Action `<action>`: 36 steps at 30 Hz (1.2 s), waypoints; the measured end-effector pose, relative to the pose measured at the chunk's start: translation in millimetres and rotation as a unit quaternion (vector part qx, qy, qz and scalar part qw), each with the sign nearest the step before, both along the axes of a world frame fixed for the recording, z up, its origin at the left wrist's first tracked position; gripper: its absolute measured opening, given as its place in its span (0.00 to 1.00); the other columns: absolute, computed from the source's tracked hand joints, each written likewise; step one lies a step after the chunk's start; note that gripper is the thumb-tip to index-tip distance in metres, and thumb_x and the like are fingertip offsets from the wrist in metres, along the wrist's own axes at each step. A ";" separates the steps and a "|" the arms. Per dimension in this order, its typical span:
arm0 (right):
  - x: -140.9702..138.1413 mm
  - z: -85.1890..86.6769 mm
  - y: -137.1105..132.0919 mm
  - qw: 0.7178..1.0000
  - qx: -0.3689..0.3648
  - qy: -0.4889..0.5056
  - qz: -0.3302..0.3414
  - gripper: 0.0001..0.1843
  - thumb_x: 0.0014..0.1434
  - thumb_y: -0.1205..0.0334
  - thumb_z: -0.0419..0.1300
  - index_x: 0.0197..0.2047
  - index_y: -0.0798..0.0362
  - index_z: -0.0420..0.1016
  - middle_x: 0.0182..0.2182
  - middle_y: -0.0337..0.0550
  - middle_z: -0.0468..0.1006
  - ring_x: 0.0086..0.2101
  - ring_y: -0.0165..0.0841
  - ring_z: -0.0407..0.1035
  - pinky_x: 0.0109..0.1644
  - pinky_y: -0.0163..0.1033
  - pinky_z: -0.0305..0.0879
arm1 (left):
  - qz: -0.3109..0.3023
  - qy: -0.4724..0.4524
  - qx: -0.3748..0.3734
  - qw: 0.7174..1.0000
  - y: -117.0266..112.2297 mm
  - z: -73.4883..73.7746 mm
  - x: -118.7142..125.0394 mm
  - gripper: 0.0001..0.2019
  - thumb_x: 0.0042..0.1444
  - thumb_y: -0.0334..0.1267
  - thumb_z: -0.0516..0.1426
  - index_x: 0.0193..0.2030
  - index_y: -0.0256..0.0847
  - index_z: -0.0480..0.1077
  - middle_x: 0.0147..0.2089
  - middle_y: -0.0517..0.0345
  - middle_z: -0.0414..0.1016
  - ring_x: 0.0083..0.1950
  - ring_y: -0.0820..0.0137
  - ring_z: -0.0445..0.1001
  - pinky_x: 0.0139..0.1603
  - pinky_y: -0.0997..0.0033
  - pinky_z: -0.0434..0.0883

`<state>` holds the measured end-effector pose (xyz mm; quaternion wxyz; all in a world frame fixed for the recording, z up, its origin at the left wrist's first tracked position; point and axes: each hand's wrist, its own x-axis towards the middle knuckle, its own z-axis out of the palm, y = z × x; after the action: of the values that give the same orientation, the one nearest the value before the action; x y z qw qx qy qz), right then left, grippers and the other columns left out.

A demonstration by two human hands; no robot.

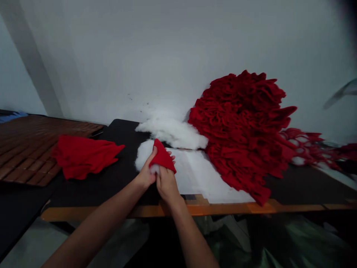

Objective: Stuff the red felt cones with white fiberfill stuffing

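Observation:
Over the table's front part I hold a small red cone-shaped cloth piece (162,156), its tip pointing up and away. My left hand (147,169) grips its left side, thumb along the cloth. The fingers of my right hand (167,182) reach into the open lower end, so their tips are hidden. A bit of white stuffing (154,169) shows at that opening between the hands. Just behind them lies a loose tuft of white fluff (143,152), with a larger heap of white fluff (175,134) against the wall.
A tall pile of red cloth pieces (240,119) leans on the wall at right, by a white sheet (195,175). At left, a smaller red stack (83,156) lies beside brown slatted material (28,141). Red-and-white items (304,145) lie far right. Orange-brown tape edges the black table (97,191).

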<state>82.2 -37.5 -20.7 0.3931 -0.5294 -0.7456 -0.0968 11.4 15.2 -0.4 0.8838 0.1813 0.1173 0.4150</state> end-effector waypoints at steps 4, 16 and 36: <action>-1.2 4.0 -10.6 0.998 0.061 -0.012 -0.028 0.23 0.53 0.75 0.47 0.53 0.56 0.63 0.53 0.56 0.60 0.55 0.43 0.54 0.53 0.54 0.60 | 0.020 0.022 -0.030 0.999 8.9 -0.9 -3.2 0.21 0.49 0.52 0.54 0.35 0.33 0.70 0.30 0.51 0.75 0.31 0.67 0.74 0.36 0.69 0.71; 5.9 3.1 1.5 0.998 0.054 -0.027 -0.017 0.20 0.55 0.73 0.44 0.50 0.65 0.65 0.44 0.60 0.69 0.52 0.44 0.58 0.53 0.57 0.59 | -0.026 0.015 -0.023 0.999 -7.6 3.9 6.1 0.18 0.53 0.48 0.52 0.35 0.33 0.70 0.32 0.48 0.75 0.34 0.68 0.74 0.41 0.69 0.69; 22.0 5.8 -10.5 0.998 -0.004 -0.042 0.042 0.20 0.52 0.76 0.45 0.46 0.61 0.68 0.42 0.54 0.71 0.47 0.40 0.61 0.51 0.48 0.62 | -0.005 0.032 -0.011 0.999 -8.2 1.6 8.3 0.19 0.49 0.51 0.55 0.35 0.33 0.69 0.32 0.50 0.75 0.34 0.67 0.74 0.42 0.67 0.69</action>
<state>104.2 -48.0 -14.9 0.3636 -0.4941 -0.7835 -0.0994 19.7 7.0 1.1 0.8838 0.1852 0.1487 0.4030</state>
